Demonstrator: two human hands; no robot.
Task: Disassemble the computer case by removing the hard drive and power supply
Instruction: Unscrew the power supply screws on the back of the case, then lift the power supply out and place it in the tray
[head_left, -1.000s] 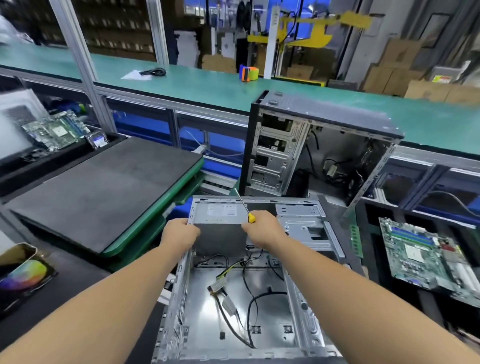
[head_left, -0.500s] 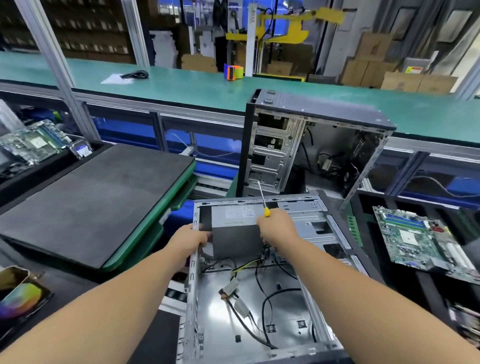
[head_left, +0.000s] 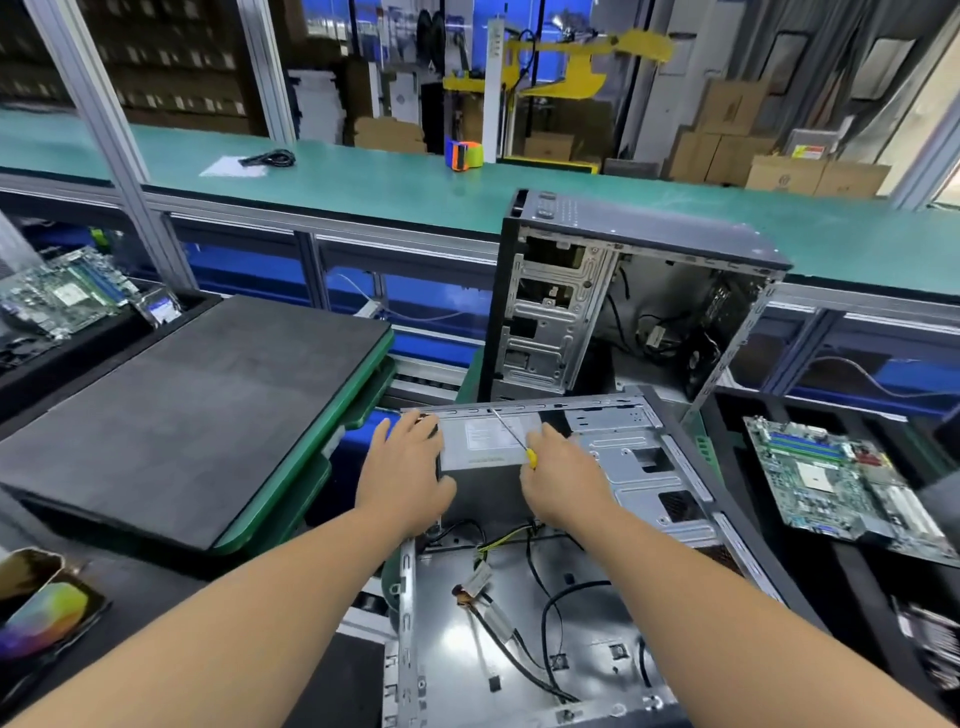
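Two hands are being pressed on the boxy grey power supply (head_left: 483, 441) seated in the open sheet-metal case (head_left: 644, 467): left hand (head_left: 405, 467) flat-fingered, right hand (head_left: 558, 478) clenched around a yellow-handled screwdriver (head_left: 511, 436).

An electronics disassembly line inside a factory or warehouse. Green-topped workbenches (head_left: 363, 182) on aluminium framing hold opened computer cases (head_left: 613, 312) and loose motherboards (head_left: 831, 478), with stacked cardboard boxes (head_left: 727, 135) behind.
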